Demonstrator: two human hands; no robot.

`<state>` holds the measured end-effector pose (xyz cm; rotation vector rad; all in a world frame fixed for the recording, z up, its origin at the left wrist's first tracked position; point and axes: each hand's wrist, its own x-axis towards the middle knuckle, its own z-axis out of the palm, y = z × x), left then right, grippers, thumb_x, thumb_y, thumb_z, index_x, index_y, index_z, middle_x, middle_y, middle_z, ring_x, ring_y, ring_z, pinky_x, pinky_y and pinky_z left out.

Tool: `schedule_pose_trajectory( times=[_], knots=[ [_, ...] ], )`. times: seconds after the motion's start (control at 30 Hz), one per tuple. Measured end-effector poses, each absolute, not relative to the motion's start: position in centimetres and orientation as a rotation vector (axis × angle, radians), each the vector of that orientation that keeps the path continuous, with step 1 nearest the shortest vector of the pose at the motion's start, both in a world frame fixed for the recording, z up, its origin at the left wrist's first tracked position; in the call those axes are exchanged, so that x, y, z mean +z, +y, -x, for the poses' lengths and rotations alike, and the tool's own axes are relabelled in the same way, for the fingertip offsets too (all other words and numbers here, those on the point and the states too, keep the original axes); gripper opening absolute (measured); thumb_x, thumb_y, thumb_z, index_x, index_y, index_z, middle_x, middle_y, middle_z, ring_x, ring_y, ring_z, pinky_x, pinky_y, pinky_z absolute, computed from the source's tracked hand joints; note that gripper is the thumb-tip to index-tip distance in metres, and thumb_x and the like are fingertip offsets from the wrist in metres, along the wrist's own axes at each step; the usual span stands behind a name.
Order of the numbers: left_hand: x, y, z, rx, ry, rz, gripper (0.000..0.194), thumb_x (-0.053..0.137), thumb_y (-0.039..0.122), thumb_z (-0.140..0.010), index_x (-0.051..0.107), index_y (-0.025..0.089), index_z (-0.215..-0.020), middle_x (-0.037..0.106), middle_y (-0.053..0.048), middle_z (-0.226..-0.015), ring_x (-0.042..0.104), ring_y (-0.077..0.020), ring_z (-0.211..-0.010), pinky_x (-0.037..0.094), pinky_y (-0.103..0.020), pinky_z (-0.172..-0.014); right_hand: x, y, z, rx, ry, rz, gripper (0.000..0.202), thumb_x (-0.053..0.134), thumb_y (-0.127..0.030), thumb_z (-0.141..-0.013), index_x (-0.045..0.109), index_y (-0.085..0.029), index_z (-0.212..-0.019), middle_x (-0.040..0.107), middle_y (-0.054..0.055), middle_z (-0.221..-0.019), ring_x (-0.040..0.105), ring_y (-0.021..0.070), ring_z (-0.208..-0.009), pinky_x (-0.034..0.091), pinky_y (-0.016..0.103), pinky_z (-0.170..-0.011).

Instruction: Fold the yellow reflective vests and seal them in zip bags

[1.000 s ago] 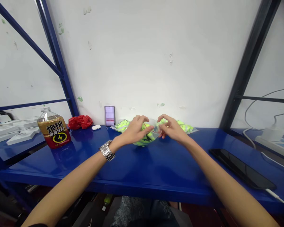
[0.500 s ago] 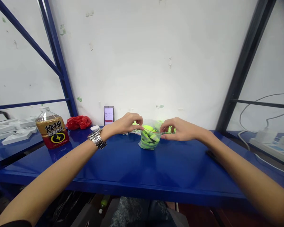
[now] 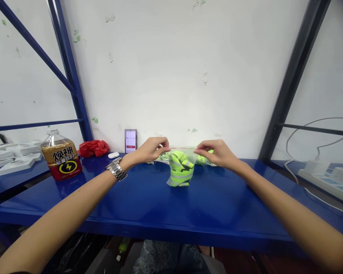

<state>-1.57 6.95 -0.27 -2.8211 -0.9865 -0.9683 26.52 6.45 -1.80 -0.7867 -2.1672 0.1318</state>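
A clear plastic zip bag (image 3: 181, 176) stands upright on the blue table, packed with folded neon-yellow fabric (image 3: 180, 161) that has grey reflective stripes. My left hand (image 3: 155, 148) pinches the left end of the bag's top edge between thumb and fingers. At the other end of that edge, my right hand (image 3: 213, 150) pinches it in the same way. The top edge is stretched straight between both hands, with a thin reddish line along it. Behind the bag, partly hidden by my hands, lie more neon-yellow bagged pieces (image 3: 202, 160).
On the left are a large drink bottle (image 3: 62, 156), a red plastic bag (image 3: 93, 148) and white boxes (image 3: 18, 156). A phone (image 3: 130, 140) leans against the wall near a small white case (image 3: 113, 155). A power strip (image 3: 328, 180) with cables lies at the right.
The bag's round, gaping mouth has been pulled flat and straight. My hands have moved slightly apart, and the fabric inside shows more from the front.
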Motion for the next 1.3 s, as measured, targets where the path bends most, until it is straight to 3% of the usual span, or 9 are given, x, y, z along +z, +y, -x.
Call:
schedule_pose_trajectory(
  times=[0.23, 0.37, 0.47, 0.57, 0.77, 1.07, 1.2, 1.3],
  knots=[
    [-0.8, 6.0, 1.4, -0.955, -1.005, 2.825, 0.017, 0.048, 0.032, -0.091, 0.054, 0.017, -0.085, 0.061, -0.002, -0.078, 0.054, -0.0125, -0.068, 0.042, -0.025, -0.064, -2.7, 5.8, -27.0, 0.398, -2.111, 0.768, 0.02, 0.057, -0.038, -0.084, 0.061, -0.02, -0.093, 0.068, 0.005, -0.079, 0.063, 0.0196, -0.07, 0.053, 0.033, -0.067],
    [-1.2, 6.0, 1.2, -0.897, -0.971, 2.732, 0.013, 0.045, 0.026, -0.092, 0.052, 0.018, -0.084, 0.058, 0.0, -0.073, 0.051, -0.0114, -0.064, 0.039, -0.025, -0.061, -2.9, 5.7, -27.0, 0.406, -2.045, 0.794, 0.033, 0.06, -0.036, -0.082, 0.057, -0.021, -0.111, 0.068, 0.004, -0.077, 0.065, 0.0201, -0.072, 0.053, 0.033, -0.066],
    [-1.5, 6.0, 1.0, -0.933, -0.967, 2.705, 0.008, 0.045, 0.023, -0.091, 0.052, 0.019, -0.091, 0.059, 0.0, -0.074, 0.053, -0.0117, -0.065, 0.04, -0.025, -0.061, -3.0, 5.9, -27.0, 0.308, -2.067, 0.868, 0.024, 0.059, -0.037, -0.083, 0.064, -0.018, -0.096, 0.068, 0.006, -0.077, 0.063, 0.0198, -0.071, 0.05, 0.032, -0.065],
    [-1.6, 6.0, 0.9, -0.951, -0.963, 2.714, 0.018, 0.044, 0.019, -0.091, 0.048, 0.02, -0.108, 0.062, -0.001, -0.08, 0.057, -0.0128, -0.071, 0.043, -0.026, -0.065, -3.2, 6.1, -27.0, 0.249, -2.108, 0.891, 0.021, 0.056, -0.036, -0.084, 0.063, -0.017, -0.082, 0.067, 0.006, -0.077, 0.06, 0.0183, -0.071, 0.047, 0.03, -0.065],
    [-2.3, 6.6, 1.4, -0.868, -0.937, 2.699, 0.036, 0.043, 0.016, -0.09, 0.038, 0.02, -0.125, 0.061, -0.003, -0.084, 0.059, -0.0145, -0.075, 0.045, -0.025, -0.066, -3.3, 5.5, -27.0, 0.127, -2.221, 0.898, 0.016, 0.048, -0.031, -0.089, 0.057, -0.018, -0.085, 0.064, 0.005, -0.077, 0.056, 0.0162, -0.069, 0.042, 0.027, -0.061],
    [-3.6, 6.9, 2.3, -0.765, -0.811, 2.657, 0.058, 0.036, -0.002, -0.076, 0.03, 0.02, -0.129, 0.053, -0.015, -0.118, 0.06, -0.0183, -0.097, 0.049, -0.028, -0.076, -3.5, 5.5, -27.1, -0.167, -2.307, 0.818, 0.02, 0.039, -0.027, -0.093, 0.055, -0.018, -0.084, 0.058, 0.005, -0.071, 0.048, 0.0147, -0.06, 0.035, 0.027, -0.057],
    [-4.0, 6.8, 2.1, -0.744, -0.86, 2.647, 0.059, 0.036, -0.003, -0.074, 0.03, 0.019, -0.129, 0.053, -0.015, -0.115, 0.061, -0.0185, -0.095, 0.047, -0.026, -0.069, -3.6, 5.4, -26.9, -0.204, -2.315, 0.81, 0.018, 0.04, -0.025, -0.092, 0.055, -0.018, -0.083, 0.058, 0.005, -0.072, 0.049, 0.0146, -0.06, 0.036, 0.027, -0.057],
    [-3.6, 6.6, 1.7, -0.791, -0.949, 2.646, 0.048, 0.04, 0.006, -0.082, 0.032, 0.018, -0.128, 0.059, -0.009, -0.095, 0.06, -0.0165, -0.079, 0.044, -0.025, -0.064, -3.6, 5.2, -26.8, -0.113, -2.285, 0.863, 0.015, 0.045, -0.027, -0.091, 0.055, -0.018, -0.084, 0.06, 0.004, -0.071, 0.051, 0.0144, -0.06, 0.037, 0.027, -0.057]
  ],
)
